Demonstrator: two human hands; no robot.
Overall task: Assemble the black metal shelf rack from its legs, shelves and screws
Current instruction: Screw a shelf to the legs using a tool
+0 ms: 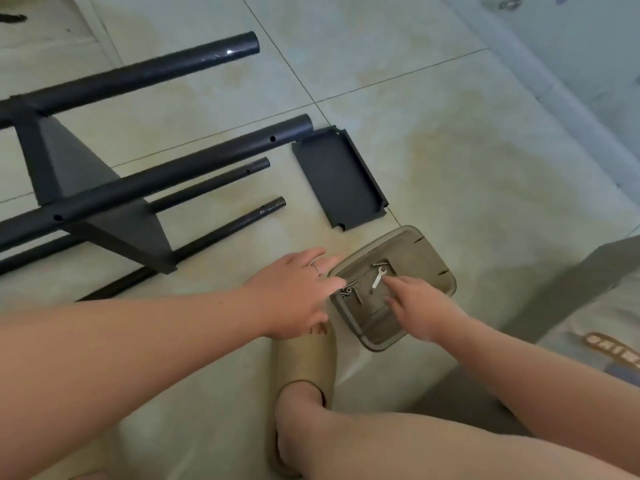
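Note:
A partly built black rack lies on the tiled floor at the left: thick legs [180, 168] joined by a shelf panel [69, 157], with thinner tubes [214, 181] beside them. A loose black shelf [337, 178] lies flat in the middle. A tan tray lid [429, 261] holds several screws [351, 291] and a small silver wrench [378, 277]. My left hand [294, 292] reaches with straight fingers to the screws at the lid's left edge. My right hand [422, 306] rests on the lid, its index finger pointing at the wrench.
My leg and foot in a tan slipper [304, 362] are below the lid. A grey box edge [588, 282] and printed fabric [599, 348] are at the right. A pale wall base [554, 81] runs along the upper right.

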